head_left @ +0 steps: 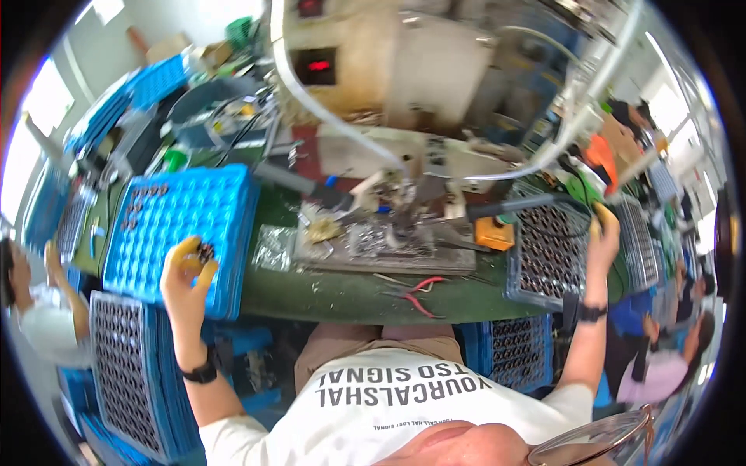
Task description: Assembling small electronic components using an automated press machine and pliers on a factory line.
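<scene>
Over the near right part of a blue moulded tray [148,260], my left hand [185,272] pinches a small dark ring-shaped part [205,252] between fingertips in yellow covers. Several similar coppery parts sit in the tray's far left pockets. My right hand [604,237], also with yellow-covered fingertips, is raised at the right edge of a clear tray [550,301] filled with rows of small dark round parts. Its fingers are drawn together; whatever they may hold is hidden. Between the hands stands a metal work fixture [404,225] with a clamp in its middle.
Red-handled pliers [423,293] lie at the green table's front edge. An orange block [495,233] stands beside the fixture. A pale hose [326,116] arches above. Stacked part trays [128,373] stand low at left, more [517,349] at right. Other people sit on both sides.
</scene>
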A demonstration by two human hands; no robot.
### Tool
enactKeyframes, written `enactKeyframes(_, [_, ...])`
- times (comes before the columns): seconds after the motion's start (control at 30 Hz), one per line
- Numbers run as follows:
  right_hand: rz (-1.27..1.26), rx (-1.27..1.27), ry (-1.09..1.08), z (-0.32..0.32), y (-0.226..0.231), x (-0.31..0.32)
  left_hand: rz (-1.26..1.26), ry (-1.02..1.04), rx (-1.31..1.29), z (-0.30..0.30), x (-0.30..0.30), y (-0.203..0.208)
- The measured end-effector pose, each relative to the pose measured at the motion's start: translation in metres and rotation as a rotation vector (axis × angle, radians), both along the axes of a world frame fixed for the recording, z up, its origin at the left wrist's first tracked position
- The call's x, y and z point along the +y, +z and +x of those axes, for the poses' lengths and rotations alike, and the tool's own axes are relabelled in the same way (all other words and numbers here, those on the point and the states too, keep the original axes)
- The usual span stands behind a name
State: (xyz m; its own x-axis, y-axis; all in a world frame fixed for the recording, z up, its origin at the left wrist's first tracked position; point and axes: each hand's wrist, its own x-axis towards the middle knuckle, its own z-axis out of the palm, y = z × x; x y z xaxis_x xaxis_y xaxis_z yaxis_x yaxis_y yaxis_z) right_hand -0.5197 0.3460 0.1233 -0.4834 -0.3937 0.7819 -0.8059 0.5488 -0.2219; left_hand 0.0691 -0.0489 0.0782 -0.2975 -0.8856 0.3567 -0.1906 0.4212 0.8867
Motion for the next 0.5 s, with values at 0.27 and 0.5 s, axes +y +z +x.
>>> enactKeyframes(0.27, [-0.129,0.197,0.379,0.183,-0.046,-0.052,-0.225,0.169,-0.269,-0.021,0.013,-0.005])
enactKeyframes(0.5, [0.096,0.097,0.435,0.241,-0.096,-0.103,-0.299,0.187,-0.285,-0.026,0.02,-0.004])
